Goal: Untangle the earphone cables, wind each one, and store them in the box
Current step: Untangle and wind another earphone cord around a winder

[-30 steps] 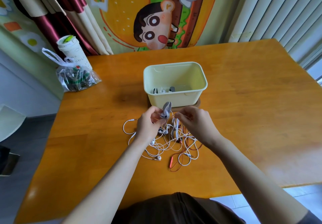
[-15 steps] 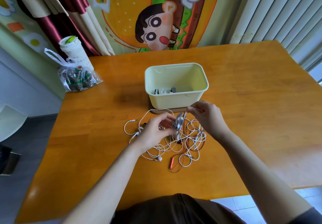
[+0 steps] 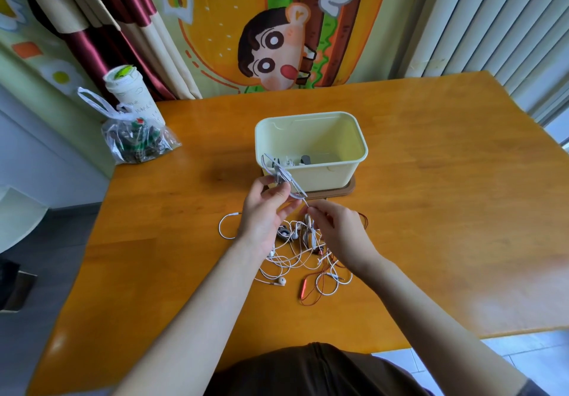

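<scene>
**Both hands on one grey cable, close before the box**

The left hand point(image 3: 264, 215) grips a small wound bundle of the grey cable point(image 3: 281, 175) between thumb and fingers. It holds the bundle up in front of the near-left corner of the box point(image 3: 326, 174). The right hand point(image 3: 338, 232) pinches the loose end of the same cable, at about 4 o'clock from the bundle. The two hands are very near each other, almost touching.

Under the hands, at 6 o'clock from the box, the tangle of earphone cables point(image 3: 295, 260) lies on the table point(image 3: 446, 217). It is mostly white wire, with a white earbud point(image 3: 280, 281) at its 7 o'clock edge and a thin red cable point(image 3: 303, 291) at 5 o'clock.

The box is pale yellow, open on top, and stands on a brown board point(image 3: 349, 187). Some small items point(image 3: 303, 160) lie inside by the near wall, but I cannot tell exactly what they are.

At 10 o'clock from the box, on the table's far-left corner, a knotted plastic bag point(image 3: 135, 141) sits just in front of a paper cup point(image 3: 127, 88).
</scene>
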